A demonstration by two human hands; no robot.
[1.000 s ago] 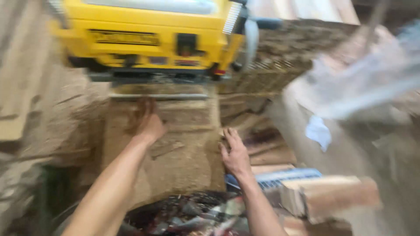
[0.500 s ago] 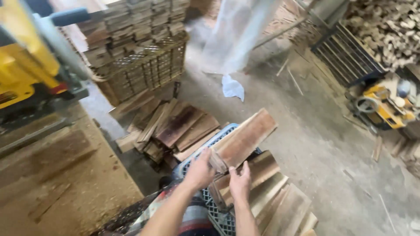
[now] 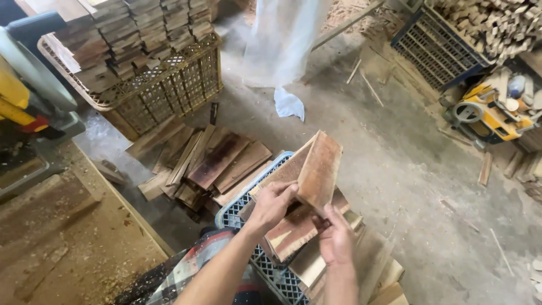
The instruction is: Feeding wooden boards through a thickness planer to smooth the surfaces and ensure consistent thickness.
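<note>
Both my hands hold short wooden boards [image 3: 316,166] lifted above a blue plastic crate [image 3: 240,206] full of similar boards. My left hand [image 3: 274,203] grips the near left edge of the boards. At the lower edge, my right hand [image 3: 337,237] holds them from below with its fingers curled around the end. The top board is reddish brown and tilts up and away from me. More boards [image 3: 305,257] lie stacked in the crate under my hands.
A yellow planer [image 3: 22,96] stands on a sawdust-covered bench [image 3: 62,237] at the left. A tan crate [image 3: 158,93] stacked with boards sits behind loose boards [image 3: 209,161] on the floor. A yellow machine [image 3: 488,116] and a dark crate [image 3: 437,48] are at the right.
My view swung from the planer bench to the blue crate. My hands left the bench, took up boards from the crate and have tilted them more upright.
</note>
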